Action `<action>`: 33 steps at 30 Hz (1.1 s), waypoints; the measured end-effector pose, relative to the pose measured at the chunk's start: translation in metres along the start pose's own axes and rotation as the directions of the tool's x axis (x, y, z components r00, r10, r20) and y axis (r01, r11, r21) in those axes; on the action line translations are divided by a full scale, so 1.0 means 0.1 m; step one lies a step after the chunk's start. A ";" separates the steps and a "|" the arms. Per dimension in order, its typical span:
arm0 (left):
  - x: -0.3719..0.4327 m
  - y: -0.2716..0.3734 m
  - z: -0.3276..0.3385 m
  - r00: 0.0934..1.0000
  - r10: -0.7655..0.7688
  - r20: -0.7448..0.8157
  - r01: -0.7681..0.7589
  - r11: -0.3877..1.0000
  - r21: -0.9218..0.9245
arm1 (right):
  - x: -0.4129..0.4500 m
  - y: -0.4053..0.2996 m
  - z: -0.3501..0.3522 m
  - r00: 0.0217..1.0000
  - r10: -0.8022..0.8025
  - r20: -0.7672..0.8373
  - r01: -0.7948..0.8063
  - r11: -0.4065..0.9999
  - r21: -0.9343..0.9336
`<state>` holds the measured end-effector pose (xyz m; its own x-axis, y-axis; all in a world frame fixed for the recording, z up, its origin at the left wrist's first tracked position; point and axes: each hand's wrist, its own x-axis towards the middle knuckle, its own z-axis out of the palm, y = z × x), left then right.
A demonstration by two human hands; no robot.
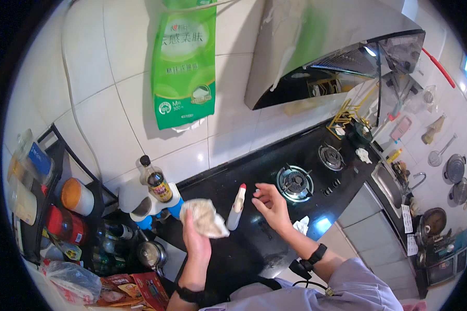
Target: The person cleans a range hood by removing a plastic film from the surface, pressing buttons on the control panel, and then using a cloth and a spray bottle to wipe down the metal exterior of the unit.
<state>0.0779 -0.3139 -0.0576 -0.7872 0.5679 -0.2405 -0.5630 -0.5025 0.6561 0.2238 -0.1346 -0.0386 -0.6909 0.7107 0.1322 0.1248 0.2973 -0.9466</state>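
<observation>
My left hand (pixel 196 237) holds a stained, off-white cloth (pixel 204 217) above the black countertop, near the seasoning rack. My right hand (pixel 272 208) is raised with its fingers apart and slightly curled, left of the nearer gas burner (pixel 295 183); nothing shows in its grasp. Between the hands stands a white spray bottle (pixel 235 215) with a red tip, touched by neither hand. A crumpled white tissue (pixel 301 225) lies by the counter's front edge, partly behind my right forearm.
A dark sauce bottle (pixel 157 182) stands on the white and blue seasoning rack (pixel 175 196). A steel pot (pixel 151 252) sits at the left. Farther right are a second burner (pixel 330 156), another crumpled tissue (pixel 362 155) and a sink (pixel 389 184). A range hood (pixel 295 42) overhangs the counter.
</observation>
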 end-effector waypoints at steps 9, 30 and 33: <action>0.03 0.14 1.30 0.836 0.041 0.547 -0.159 0.973 0.169 | 0.41 -0.67 -0.02 0.882 -0.409 -0.235 0.365 0.907 -0.209; -0.15 0.10 -0.21 0.978 -0.202 0.055 0.179 0.942 0.283 | 2.34 -1.34 -0.40 0.669 -0.137 -0.730 0.583 0.706 0.402; -0.15 0.06 -0.23 0.969 -0.233 0.079 0.201 0.936 0.290 | 2.41 -1.47 -0.60 0.682 -0.104 -0.724 0.637 0.570 0.519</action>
<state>0.0805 -0.3404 -0.0670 -0.6120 0.7189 -0.3296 -0.6121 -0.1666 0.7730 0.0814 0.0310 0.1505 0.0308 0.9153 0.4016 -0.7387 0.2916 -0.6077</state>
